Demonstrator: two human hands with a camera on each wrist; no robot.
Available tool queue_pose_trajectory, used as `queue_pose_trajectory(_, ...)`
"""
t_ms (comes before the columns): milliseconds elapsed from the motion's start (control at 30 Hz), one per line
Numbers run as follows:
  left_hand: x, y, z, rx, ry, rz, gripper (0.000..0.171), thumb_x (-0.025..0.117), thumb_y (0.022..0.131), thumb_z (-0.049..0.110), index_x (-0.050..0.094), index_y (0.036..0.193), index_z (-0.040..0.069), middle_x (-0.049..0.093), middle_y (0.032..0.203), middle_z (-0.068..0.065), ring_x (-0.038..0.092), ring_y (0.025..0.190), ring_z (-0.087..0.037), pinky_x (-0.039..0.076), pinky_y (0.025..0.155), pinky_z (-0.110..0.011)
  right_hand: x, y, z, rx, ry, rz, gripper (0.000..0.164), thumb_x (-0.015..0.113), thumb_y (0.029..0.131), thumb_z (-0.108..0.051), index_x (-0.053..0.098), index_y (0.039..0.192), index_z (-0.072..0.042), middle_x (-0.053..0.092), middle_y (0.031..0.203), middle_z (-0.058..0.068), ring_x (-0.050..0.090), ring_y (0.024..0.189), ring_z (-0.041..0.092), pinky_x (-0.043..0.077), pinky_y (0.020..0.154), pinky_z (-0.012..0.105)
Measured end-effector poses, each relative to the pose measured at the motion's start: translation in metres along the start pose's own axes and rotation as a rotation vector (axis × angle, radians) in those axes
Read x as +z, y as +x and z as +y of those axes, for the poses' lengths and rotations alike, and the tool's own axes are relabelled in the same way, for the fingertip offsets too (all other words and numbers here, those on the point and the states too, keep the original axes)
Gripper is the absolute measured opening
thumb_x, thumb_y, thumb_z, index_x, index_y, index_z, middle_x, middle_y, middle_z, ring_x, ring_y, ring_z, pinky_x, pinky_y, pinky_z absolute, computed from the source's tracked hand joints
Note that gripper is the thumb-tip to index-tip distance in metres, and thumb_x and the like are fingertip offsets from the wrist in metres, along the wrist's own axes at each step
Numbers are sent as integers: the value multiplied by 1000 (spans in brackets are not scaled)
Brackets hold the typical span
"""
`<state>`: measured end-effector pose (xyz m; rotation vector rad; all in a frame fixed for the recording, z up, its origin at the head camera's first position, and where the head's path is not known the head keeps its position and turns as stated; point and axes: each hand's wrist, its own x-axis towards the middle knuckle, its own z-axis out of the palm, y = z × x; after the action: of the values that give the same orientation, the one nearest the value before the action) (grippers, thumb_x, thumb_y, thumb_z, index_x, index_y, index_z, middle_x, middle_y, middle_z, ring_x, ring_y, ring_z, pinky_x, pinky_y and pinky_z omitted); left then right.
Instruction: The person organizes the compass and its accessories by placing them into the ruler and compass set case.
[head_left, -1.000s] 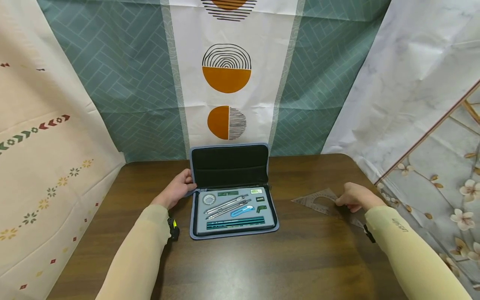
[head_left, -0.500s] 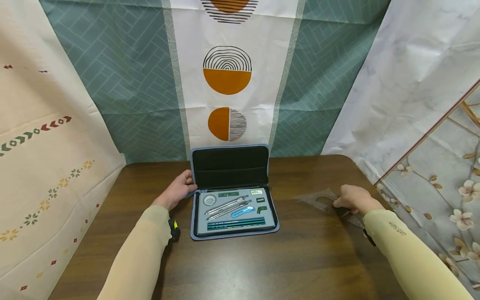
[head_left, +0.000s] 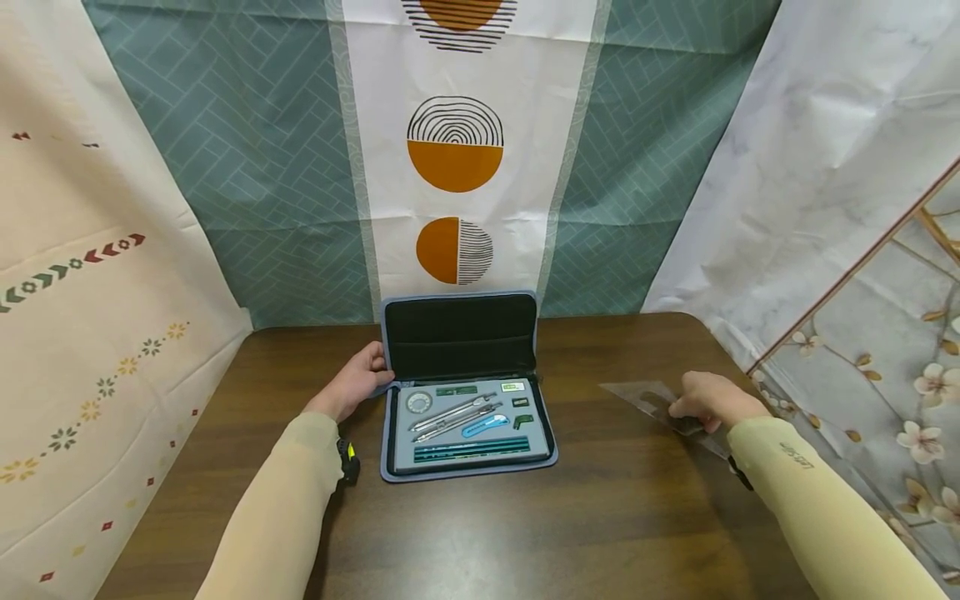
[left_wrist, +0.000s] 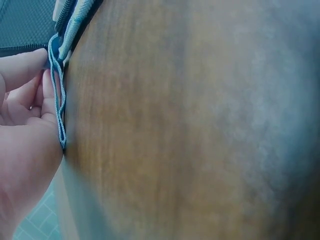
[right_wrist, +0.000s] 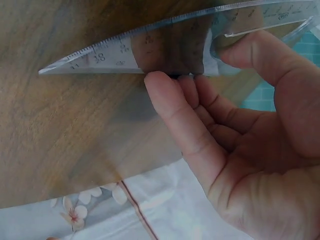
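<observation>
Partly hidden: clear set square (right_wrist: 165, 45) pinched by right hand (right_wrist: 240, 145); left hand (head_left: 358, 379) grips case (head_left: 465, 417) edge.

Both arms w/ tight pale-yellow sleeves; small dark print on right sleeve (head_left: 791, 454); black wrist strap, yellow-green mark, left sleeve (head_left: 300, 467).

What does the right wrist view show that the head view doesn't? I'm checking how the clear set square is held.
Only the right wrist view shows the thumb over the clear set square, fingers under it, and its printed scale numbers. Only the head view shows the open case of drawing tools, the left hand at its edge, and the backdrop. Both show the right hand holding the set square above the wooden table.
</observation>
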<state>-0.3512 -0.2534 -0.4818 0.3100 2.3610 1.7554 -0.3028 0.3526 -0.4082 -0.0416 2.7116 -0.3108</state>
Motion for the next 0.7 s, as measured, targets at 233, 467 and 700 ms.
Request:
queue_pose_trajectory(233, 0, 0, 0, -9, 5, 2, 32, 52, 112, -5, 48, 143, -1, 68, 142, -27, 62, 125, -34, 45, 111, -48, -3, 1, 3, 16, 7, 17, 31, 71, 100, -19, 53, 79, -7, 53, 71, 7, 73, 64, 27, 63, 64, 39)
queue_pose_trajectory(467, 1, 0, 1, 0, -6, -3, 34, 51, 112, -5, 46, 145, -2, 66, 144, -28, 62, 128, -37, 44, 114, -53, -2, -3, 6, 10, -44, 62, 37, 72, 98, -24, 49, 72, -11, 48, 63, 1, 73, 60, 25, 57, 62, 38)
queue_pose_trajectory(700, 0, 1, 0, -19, 1, 2, 33, 52, 112, -4, 47, 145, 0, 67, 143, -26, 63, 125, -34, 45, 113, -50, 3, -3, 15, -35, -50, 101, 36, 71, 99, -26, 51, 69, -17, 53, 58, -2, 63, 55, 19, 49, 60, 38)
